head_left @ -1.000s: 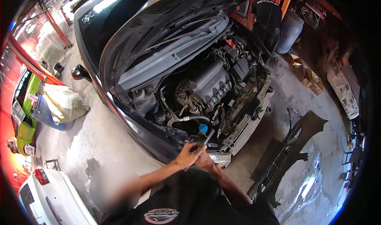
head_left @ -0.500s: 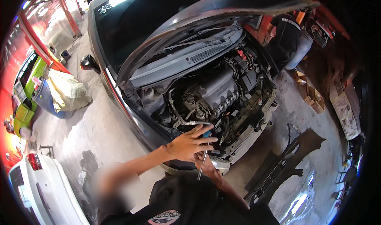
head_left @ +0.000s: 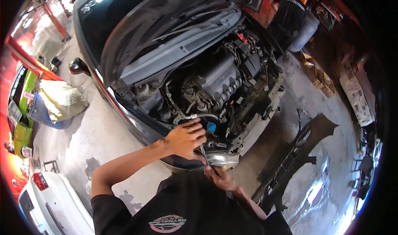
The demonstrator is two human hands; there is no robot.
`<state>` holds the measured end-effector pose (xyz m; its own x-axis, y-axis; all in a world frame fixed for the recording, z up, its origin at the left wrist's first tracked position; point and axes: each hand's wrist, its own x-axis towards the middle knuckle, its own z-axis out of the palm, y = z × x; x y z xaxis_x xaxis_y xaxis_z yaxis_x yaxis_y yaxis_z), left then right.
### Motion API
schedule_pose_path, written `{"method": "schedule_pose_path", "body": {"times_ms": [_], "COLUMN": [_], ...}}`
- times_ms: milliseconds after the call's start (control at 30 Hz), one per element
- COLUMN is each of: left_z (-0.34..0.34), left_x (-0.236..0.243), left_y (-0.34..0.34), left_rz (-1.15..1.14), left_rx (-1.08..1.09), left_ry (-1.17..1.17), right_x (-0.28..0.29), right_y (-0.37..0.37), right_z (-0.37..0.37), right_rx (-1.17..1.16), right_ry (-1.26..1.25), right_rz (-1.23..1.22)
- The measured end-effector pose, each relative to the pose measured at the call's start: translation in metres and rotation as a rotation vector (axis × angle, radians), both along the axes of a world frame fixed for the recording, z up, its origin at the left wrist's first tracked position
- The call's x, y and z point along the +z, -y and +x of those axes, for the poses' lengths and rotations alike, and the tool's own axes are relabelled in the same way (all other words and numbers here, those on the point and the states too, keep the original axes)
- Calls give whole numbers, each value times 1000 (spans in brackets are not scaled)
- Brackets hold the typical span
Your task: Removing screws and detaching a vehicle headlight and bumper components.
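My left hand [head_left: 184, 139] is over the dark car’s front corner, fingers loosely bent and slightly apart, touching or beside a thin metal tool [head_left: 205, 157]; its palm is hidden. My right hand [head_left: 219, 177] is lower, closed round the tool’s lower end, just in front of the silvery headlight [head_left: 224, 160]. A blue reservoir cap [head_left: 211, 127] lies beyond my fingertips in the engine bay, near a metal pipe [head_left: 205, 115] and the engine cover [head_left: 217, 75]. The raised hood [head_left: 137, 31] arches over the bay.
Another person [head_left: 284, 17] in black bends at the car’s far side beside a grey-blue drum [head_left: 306, 34]. A detached bumper [head_left: 298, 152] and cardboard boxes [head_left: 319, 77] lie on the floor at right. A bagged barrel [head_left: 54, 114] and white car [head_left: 52, 199] are at left.
My left hand rose from the tool with fingers spread, then shifted left with fingers more bent. My right hand moved lower, keeping the tool. The view shifted slightly.
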<state>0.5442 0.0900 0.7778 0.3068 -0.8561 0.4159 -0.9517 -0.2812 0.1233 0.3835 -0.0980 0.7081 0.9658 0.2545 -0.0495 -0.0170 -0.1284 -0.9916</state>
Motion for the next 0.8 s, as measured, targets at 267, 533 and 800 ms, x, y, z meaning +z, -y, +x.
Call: {"method": "schedule_pose_path", "body": {"times_ms": [267,533,800], "left_z": [-55,-119,-150], "left_x": [-4,-10,-21], "left_y": [-4,9,24], "left_rz": [25,-235,133], "left_rx": [516,568,385], "left_ry": [-94,-595,-549], "right_x": [13,22,15], "right_y": [21,2,-13], "right_z": [29,67,102], "right_rx": [-297,-616,-298], "right_ry": [-78,-317,206], "right_rz": [-186,308,-286]}}
